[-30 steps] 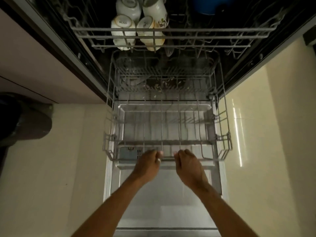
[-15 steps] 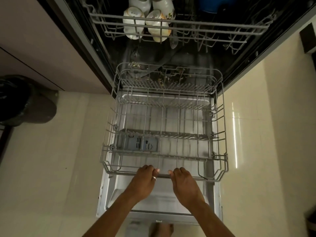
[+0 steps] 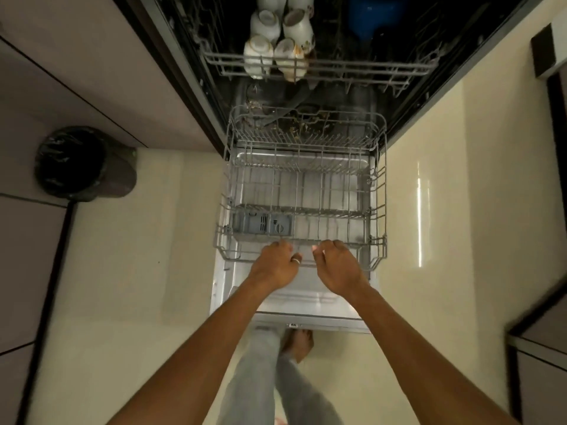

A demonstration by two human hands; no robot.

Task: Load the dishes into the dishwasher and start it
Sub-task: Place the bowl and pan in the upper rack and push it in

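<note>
Two hands share one wire. The left hand [image 3: 276,266], a ring on one finger, and the right hand [image 3: 339,269] curl their fingers over the front top rail of the grey wire lower rack [image 3: 379,191], side by side near the middle of that front edge.

Over the last second the rack has slid out of the tub along the open stainless-steel dishwasher door [image 3: 306,302]. Its front edge stood well short of the door's outer edge then and lies near it now, while its back edge sits at the tub mouth. The person has stepped back, and a bare foot [image 3: 299,345] now shows below the door's outer edge. I judge the pull nearly done. The rack is ready for loading, yet it holds nothing, and no loose dishes are in view.

The rack is thin coated wire, an open grid with rows of short upright tines. The door's inner face under it is smooth, dully reflective metal. A grey plastic detergent dispenser [image 3: 262,223] shows through the rack's front left corner.

Brownish specks [image 3: 306,121] dot the dark tub floor beyond the back edge. Above, the grey wire upper rack [image 3: 337,67] carries a cluster of pale glazed ceramic mugs [image 3: 277,52] at its left end. A blue rounded object [image 3: 374,13] sits deeper in; I cannot tell what it is.

Glossy cream floor tiles [image 3: 429,240] flank the door, and a round bin with a black plastic liner [image 3: 82,162] stands well to the left.
</note>
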